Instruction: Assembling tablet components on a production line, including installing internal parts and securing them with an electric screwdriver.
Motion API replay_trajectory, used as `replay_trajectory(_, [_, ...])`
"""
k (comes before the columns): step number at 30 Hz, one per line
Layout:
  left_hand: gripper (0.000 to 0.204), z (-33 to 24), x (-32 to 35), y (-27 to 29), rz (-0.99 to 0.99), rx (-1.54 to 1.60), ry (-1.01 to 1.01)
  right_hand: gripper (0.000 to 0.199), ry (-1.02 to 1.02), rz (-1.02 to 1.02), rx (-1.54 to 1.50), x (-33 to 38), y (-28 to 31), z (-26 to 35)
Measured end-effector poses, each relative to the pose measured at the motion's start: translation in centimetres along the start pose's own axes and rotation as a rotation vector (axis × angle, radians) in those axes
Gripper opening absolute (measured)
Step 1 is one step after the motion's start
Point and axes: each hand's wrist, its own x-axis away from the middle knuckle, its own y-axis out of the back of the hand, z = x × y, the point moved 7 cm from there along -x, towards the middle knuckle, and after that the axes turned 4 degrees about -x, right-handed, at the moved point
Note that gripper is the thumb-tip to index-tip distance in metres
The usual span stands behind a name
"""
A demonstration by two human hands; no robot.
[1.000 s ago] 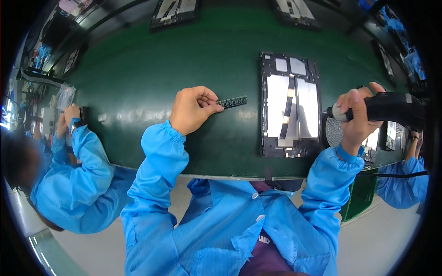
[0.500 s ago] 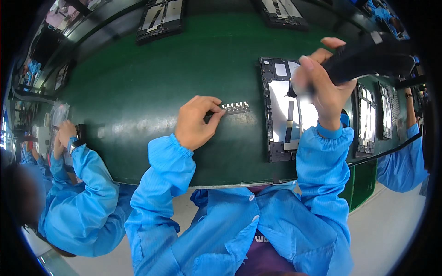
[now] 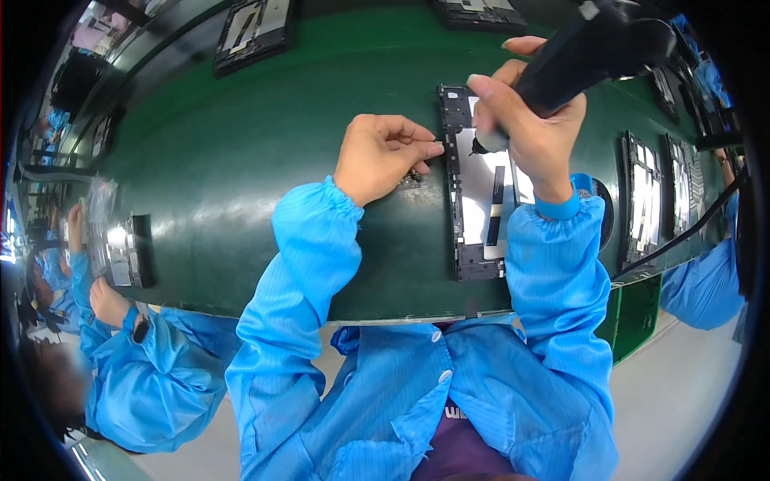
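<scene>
- While the right hand (image 3: 533,132) is clenched round the black electric screwdriver (image 3: 593,50), its tip stands at the upper left part of the opened device chassis (image 3: 481,188), which lies flat on the green surface (image 3: 241,160) in front of the person.
- Left hand (image 3: 381,156): fingers (image 3: 423,150) pinched together at the chassis's left edge, seemingly on something tiny (too small to tell what); a small dark strip (image 3: 411,179) lies just under that hand.
- To do this well, I'd say: keep the driver upright over the hole, let the left hand steady the frame, and press lightly so the bit doesn't skate across the pale inner plate.
- A neighbour in blue (image 3: 144,377) works on the left; more chassis (image 3: 646,200) lie to the right.
</scene>
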Motion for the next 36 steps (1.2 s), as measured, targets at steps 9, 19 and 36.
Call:
replay_trajectory(9, [0.016,1.1,0.0,-0.3,-0.054,0.065,0.007,0.038,-0.039,-0.053,0.033,0.3,1.2,-2.1])
replay_trajectory(19, [0.012,0.6,-1.1,-1.6,0.098,0.007,-0.051,0.035,0.029,-0.067,0.024,0.1,1.1,0.3])
replay_trajectory(36, [0.016,0.7,-3.0,-2.0,0.002,-0.294,-0.224,0.040,-0.141,-0.091,-0.056,0.1,-1.1,0.5])
